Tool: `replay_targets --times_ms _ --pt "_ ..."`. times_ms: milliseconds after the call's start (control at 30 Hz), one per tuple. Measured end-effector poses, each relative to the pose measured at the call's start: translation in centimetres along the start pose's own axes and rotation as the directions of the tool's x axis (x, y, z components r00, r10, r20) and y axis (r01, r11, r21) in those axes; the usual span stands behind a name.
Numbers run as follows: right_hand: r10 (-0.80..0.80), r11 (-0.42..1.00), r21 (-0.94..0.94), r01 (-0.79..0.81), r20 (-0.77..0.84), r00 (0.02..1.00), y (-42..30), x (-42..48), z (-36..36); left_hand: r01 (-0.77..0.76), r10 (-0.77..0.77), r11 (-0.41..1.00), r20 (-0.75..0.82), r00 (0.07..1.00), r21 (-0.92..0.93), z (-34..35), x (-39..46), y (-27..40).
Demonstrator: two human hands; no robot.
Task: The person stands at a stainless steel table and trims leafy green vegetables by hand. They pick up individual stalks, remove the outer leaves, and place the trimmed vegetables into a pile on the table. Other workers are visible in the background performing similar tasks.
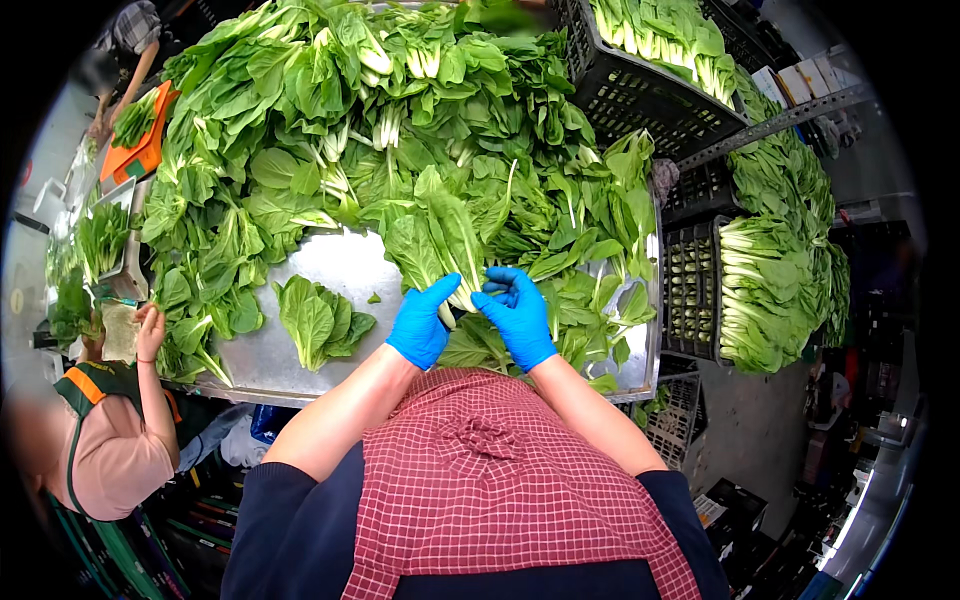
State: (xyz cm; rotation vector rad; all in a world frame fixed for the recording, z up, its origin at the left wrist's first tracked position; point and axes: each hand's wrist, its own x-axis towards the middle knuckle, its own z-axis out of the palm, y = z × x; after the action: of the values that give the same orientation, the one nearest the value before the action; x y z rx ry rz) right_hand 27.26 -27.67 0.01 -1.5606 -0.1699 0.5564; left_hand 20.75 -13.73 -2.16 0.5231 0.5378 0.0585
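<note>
In front of my apron I hold a head of leafy greens (442,232), its leaves pointing away from me and its pale stalks towards me. My left hand (422,319), in a blue glove, is closed around the stalk end from the left. Also gloved in blue, my right hand (519,311) has its thumb and bent fingers at the right side of the same stalks. A smaller trimmed head of greens (319,322) lies on the metal table (255,360) to the left. Loose leaves (577,315) are scattered beneath and right of my right hand.
A large heap of greens (375,97) covers the table's far side. Black plastic crates (645,90) with packed greens (772,292) stand at the right, near a perforated metal bar (780,124). At left, a co-worker (112,450) stands beside a scale (127,274); an orange scale (142,142) is farther back.
</note>
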Motion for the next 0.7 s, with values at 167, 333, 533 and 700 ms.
replay_targets --times_ms 167,333,533,700 --pt "0.259 0.940 0.203 -0.274 0.097 0.961 0.9 0.1 -0.9 -0.011 0.011 1.000 0.026 1.000 0.027 0.5 -0.9 0.9" --pt "0.289 0.865 0.393 -0.313 0.119 0.950 1.3 0.2 -1.1 0.019 -0.014 0.997 0.080 0.997 -0.073 -0.7 -1.0 1.0" --pt "0.290 0.954 -0.069 -0.293 0.476 0.830 0.9 -0.6 0.2 -0.075 0.081 0.964 -0.014 0.997 0.254 -1.0 -3.0 1.8" --pt "0.345 0.888 -0.456 -0.063 0.569 0.746 7.3 -1.3 -2.5 -0.087 0.164 0.769 -0.063 0.985 0.633 -5.6 -7.7 4.3"
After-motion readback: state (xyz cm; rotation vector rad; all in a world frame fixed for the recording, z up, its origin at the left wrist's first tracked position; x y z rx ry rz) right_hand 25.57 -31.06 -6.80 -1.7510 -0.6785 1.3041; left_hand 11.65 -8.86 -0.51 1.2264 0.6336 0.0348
